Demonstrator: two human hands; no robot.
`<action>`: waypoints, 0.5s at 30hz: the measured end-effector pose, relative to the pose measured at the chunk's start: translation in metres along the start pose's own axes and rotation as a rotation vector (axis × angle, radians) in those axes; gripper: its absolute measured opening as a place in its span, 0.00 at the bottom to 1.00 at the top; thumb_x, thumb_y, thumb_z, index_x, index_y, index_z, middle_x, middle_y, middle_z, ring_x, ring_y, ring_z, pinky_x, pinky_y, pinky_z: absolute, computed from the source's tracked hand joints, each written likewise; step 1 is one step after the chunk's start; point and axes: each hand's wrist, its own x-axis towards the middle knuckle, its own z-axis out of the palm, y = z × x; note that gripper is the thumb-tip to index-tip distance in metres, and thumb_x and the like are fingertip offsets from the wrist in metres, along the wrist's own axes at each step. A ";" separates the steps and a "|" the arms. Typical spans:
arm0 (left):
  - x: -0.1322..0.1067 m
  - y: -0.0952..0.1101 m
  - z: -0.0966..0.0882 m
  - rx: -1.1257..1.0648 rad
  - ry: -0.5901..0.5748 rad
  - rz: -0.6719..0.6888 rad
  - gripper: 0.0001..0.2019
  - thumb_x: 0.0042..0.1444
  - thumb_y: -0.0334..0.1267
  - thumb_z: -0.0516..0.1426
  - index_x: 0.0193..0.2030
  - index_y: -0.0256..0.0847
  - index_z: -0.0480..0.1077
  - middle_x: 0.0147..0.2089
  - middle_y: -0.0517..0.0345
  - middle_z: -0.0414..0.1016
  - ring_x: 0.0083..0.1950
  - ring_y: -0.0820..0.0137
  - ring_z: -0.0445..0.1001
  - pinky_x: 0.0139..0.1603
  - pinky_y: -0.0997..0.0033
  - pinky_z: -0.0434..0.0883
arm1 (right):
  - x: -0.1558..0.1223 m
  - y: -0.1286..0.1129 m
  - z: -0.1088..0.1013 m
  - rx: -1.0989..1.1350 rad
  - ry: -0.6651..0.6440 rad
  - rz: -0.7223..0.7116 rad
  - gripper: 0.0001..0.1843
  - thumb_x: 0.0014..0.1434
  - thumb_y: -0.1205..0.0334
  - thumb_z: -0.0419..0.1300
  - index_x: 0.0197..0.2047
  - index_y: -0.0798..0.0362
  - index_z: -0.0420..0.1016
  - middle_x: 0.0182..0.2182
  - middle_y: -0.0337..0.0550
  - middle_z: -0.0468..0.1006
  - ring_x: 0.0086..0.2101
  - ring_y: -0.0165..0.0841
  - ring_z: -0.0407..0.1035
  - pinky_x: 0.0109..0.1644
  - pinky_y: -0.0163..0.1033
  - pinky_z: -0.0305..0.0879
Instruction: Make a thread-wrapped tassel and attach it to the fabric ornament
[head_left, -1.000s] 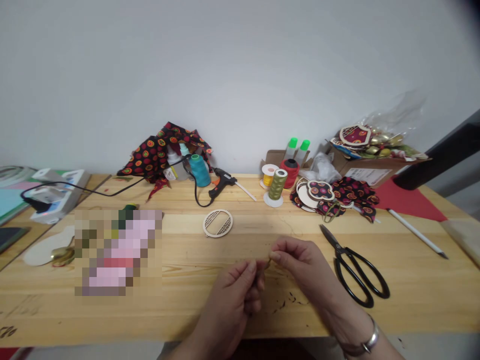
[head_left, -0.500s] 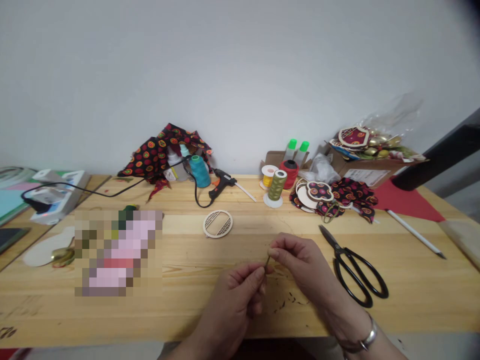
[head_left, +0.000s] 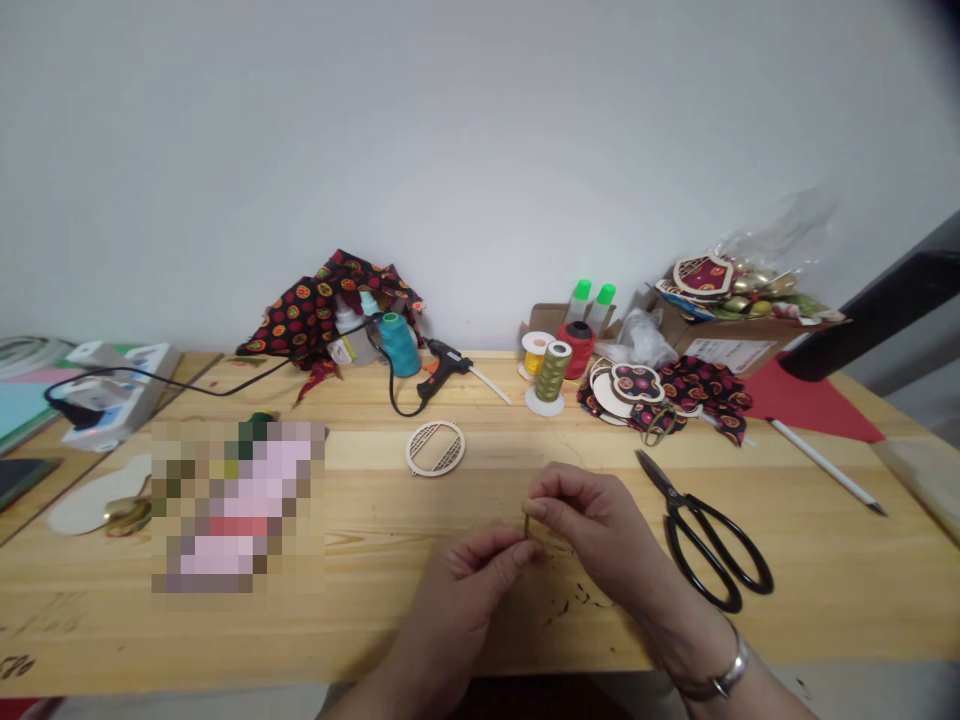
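Both of my hands are pinched together over the near middle of the wooden table (head_left: 825,560). My left hand (head_left: 469,590) is closed, thumb and fingers nipping the lower end of a short, thin olive-coloured strand (head_left: 526,526). My right hand (head_left: 592,525), with a metal bracelet on its wrist, pinches the upper end of the same strand. The strand is too small to name for certain. Small dark snippets (head_left: 581,600) lie on the wood just under my hands.
Black scissors (head_left: 709,535) lie right of my hands. A round wooden lattice disc (head_left: 435,447) sits ahead. Thread spools (head_left: 553,372), a glue gun (head_left: 442,365), patterned fabric (head_left: 330,295), fabric-covered pieces (head_left: 660,390), a white pencil (head_left: 825,465) and a cardboard box (head_left: 742,335) line the back.
My two hands have shifted slightly left and closed in on each other; the strand between them now stands more upright. Nothing else on the table has moved.
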 end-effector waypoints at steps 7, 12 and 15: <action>0.008 0.010 -0.015 0.235 0.174 0.248 0.06 0.49 0.39 0.61 0.27 0.43 0.79 0.67 0.57 0.53 0.62 0.57 0.55 0.61 0.61 0.52 | 0.001 0.010 0.002 0.191 0.032 -0.018 0.15 0.58 0.59 0.56 0.48 0.51 0.74 0.37 0.44 0.80 0.40 0.34 0.73 0.49 0.44 0.65; 0.014 0.011 -0.017 0.065 0.205 0.268 0.06 0.49 0.40 0.61 0.31 0.43 0.79 0.68 0.57 0.50 0.61 0.56 0.57 0.61 0.57 0.55 | 0.000 0.010 0.015 0.321 -0.068 -0.017 0.15 0.59 0.58 0.57 0.48 0.49 0.74 0.42 0.44 0.80 0.46 0.36 0.72 0.55 0.47 0.62; 0.014 0.013 -0.014 -0.001 0.198 0.283 0.06 0.49 0.39 0.62 0.31 0.41 0.80 0.64 0.53 0.57 0.63 0.57 0.54 0.61 0.60 0.55 | -0.001 0.006 0.020 0.332 -0.139 -0.041 0.15 0.60 0.59 0.56 0.49 0.47 0.74 0.47 0.42 0.77 0.49 0.35 0.69 0.56 0.45 0.61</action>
